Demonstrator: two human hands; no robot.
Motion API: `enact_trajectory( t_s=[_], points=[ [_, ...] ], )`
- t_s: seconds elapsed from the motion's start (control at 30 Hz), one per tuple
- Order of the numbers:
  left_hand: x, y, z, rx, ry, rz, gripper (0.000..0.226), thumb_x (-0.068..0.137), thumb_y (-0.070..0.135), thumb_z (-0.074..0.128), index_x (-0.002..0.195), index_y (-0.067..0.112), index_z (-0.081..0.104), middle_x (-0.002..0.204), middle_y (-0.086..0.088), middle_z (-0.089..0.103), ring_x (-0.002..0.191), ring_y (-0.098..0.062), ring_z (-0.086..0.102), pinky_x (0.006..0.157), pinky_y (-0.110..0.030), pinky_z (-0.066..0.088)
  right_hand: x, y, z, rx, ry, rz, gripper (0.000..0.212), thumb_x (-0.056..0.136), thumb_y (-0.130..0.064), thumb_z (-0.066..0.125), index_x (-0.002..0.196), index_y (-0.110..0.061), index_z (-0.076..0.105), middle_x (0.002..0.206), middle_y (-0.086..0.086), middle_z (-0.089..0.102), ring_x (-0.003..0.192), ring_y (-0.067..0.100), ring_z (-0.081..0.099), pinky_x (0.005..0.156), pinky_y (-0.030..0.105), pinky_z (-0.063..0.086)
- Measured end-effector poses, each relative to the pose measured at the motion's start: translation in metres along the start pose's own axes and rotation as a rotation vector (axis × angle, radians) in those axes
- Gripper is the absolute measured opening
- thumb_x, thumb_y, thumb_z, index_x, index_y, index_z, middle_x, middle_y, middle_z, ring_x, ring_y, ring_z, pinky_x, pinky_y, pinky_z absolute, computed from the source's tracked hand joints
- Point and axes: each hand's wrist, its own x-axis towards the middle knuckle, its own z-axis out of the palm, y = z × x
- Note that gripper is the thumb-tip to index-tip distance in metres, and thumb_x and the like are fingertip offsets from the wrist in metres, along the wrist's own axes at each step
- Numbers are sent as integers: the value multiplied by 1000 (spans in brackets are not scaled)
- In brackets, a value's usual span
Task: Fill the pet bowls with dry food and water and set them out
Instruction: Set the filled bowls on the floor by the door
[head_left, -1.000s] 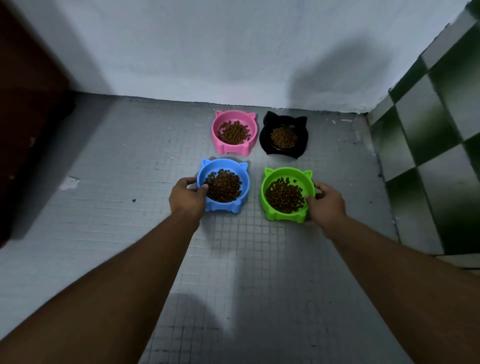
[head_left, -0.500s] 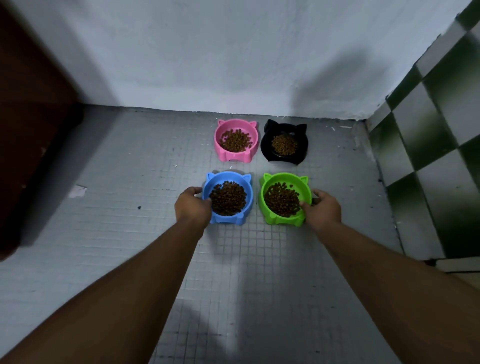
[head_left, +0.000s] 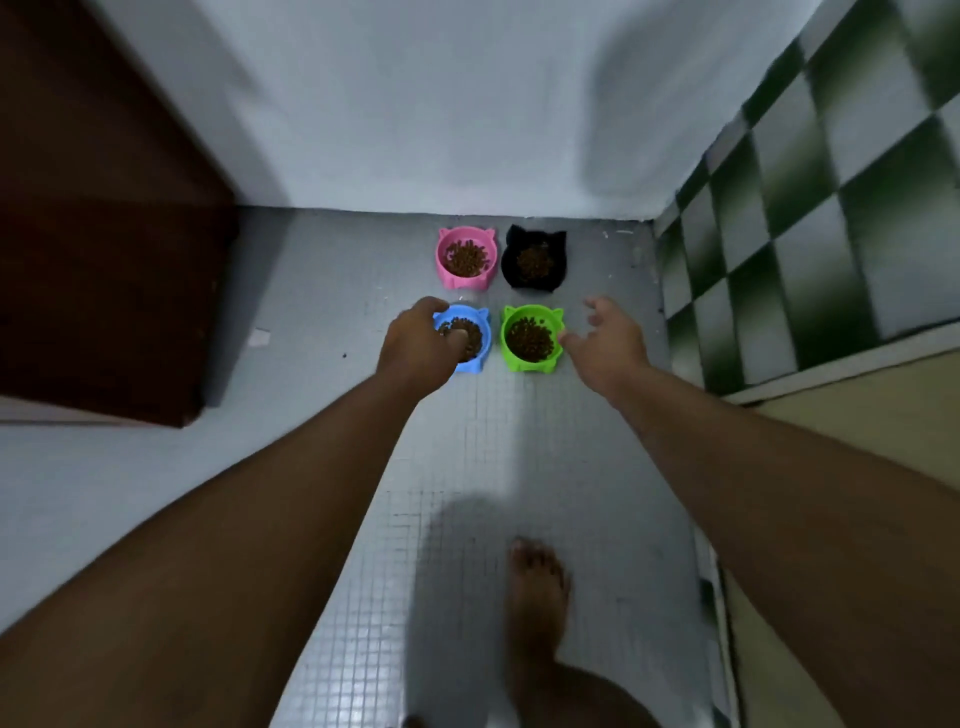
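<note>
On the grey mosaic-tiled floor (head_left: 571, 441), at twelve o'clock from where I stand, four cat-eared pet bowls sit in a two-by-two square near the foot of a white wall (head_left: 415, 104). Each holds a heap of brown dry kibble (head_left: 530, 340).

The pink bowl (head_left: 442, 260) and the black bowl (head_left: 556, 270) form the far row, just beside each other. The blue bowl (head_left: 475, 364) and the green bowl (head_left: 527, 365) form the near row. From the blue bowl, the pink one lies at twelve o'clock and the green one at three o'clock.

My left hand (head_left: 415, 348) covers the nine o'clock side of the blue bowl. Its fingers are curled over the rim and the thumb lies across the kibble. The view is blurred, so I cannot tell whether this hand grasps the bowl or only hovers above it.

My right hand (head_left: 605, 343) is at three o'clock of the green bowl. Its fingers are spread and relaxed, and it has let go, holding nothing. The thumb tip is close to the green rim.

At six o'clock in the view, my bare foot (head_left: 537, 597) stands on the tiles. A dark brown wooden panel (head_left: 104, 260) fills the nine o'clock side, and a green-and-white checked wall (head_left: 779, 234) rises at three o'clock.
</note>
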Motion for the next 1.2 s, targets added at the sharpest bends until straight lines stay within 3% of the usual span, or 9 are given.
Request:
enact_trajectory(
  t_s=[0.17, 0.33, 0.47, 0.57, 0.73, 0.9, 1.03, 1.13, 1.2],
  points=[
    [-109, 63, -90, -35, -16, 72, 45, 92, 32, 72, 134, 22, 60, 127, -8, 67, 114, -23, 63, 84, -25, 43, -124, -83, -65, 106, -22, -15, 68, 79, -16, 82, 140, -18, 52, 134, 13, 57, 114, 27, 60, 100, 44, 51],
    [-207, 105, -169, -129, 15, 115, 35, 90, 33, 73, 123, 31, 63, 114, 3, 66, 96, -15, 63, 80, -31, 54, -242, -144, -122, 196, 26, -35, 70, 79, -15, 82, 142, -22, 51, 133, 4, 60, 104, 9, 53, 91, 28, 47],
    [-272, 134, -217, -118, 8, 206, 38, 90, 34, 73, 127, 30, 62, 110, 6, 60, 92, -12, 63, 68, -24, 49, -313, -178, -173, 203, 56, -85, 67, 85, -17, 77, 145, -25, 47, 141, 5, 54, 114, 13, 55, 98, 35, 51],
    [-325, 154, -245, -120, 17, 256, 31, 89, 34, 74, 117, 37, 61, 109, 5, 60, 94, -15, 64, 62, -21, 46, -368, -187, -207, 201, 100, -137, 65, 86, -17, 76, 144, -22, 48, 136, 7, 57, 107, 14, 55, 90, 32, 51],
    [-417, 162, -257, -81, 13, 331, 30, 89, 30, 73, 117, 35, 63, 107, 6, 61, 92, -15, 65, 71, -19, 44, -465, -168, -246, 217, 143, -165, 64, 88, -19, 75, 145, -19, 46, 143, 7, 53, 122, 23, 56, 101, 34, 48],
    [-518, 162, -242, -95, -11, 403, 38, 88, 32, 76, 123, 26, 65, 99, 13, 59, 91, -13, 63, 71, -22, 46, -566, -124, -283, 253, 195, -175, 62, 86, -22, 76, 143, -21, 50, 138, 6, 57, 104, 16, 61, 96, 33, 53],
    [-602, 173, -218, -124, -84, 495, 29, 88, 34, 75, 114, 33, 63, 98, 15, 60, 84, -9, 63, 68, -18, 45, -656, -80, -316, 284, 294, -173, 54, 85, -24, 76, 135, -24, 56, 129, 1, 61, 97, 9, 62, 86, 25, 50],
    [-659, 192, -204, -156, -187, 566, 30, 89, 33, 77, 116, 34, 63, 104, 10, 60, 90, -15, 67, 80, -30, 56, -715, -47, -348, 238, 355, -141, 52, 86, -29, 73, 135, -30, 54, 128, -2, 61, 86, 5, 61, 76, 21, 46],
    [-691, 208, -197, -128, -255, 630, 29, 89, 36, 76, 115, 37, 62, 106, 8, 62, 89, -11, 67, 77, -29, 55, -750, -29, -370, 206, 390, -129, 54, 87, -32, 71, 138, -34, 52, 130, -2, 59, 92, 9, 62, 76, 22, 46]
  ],
)
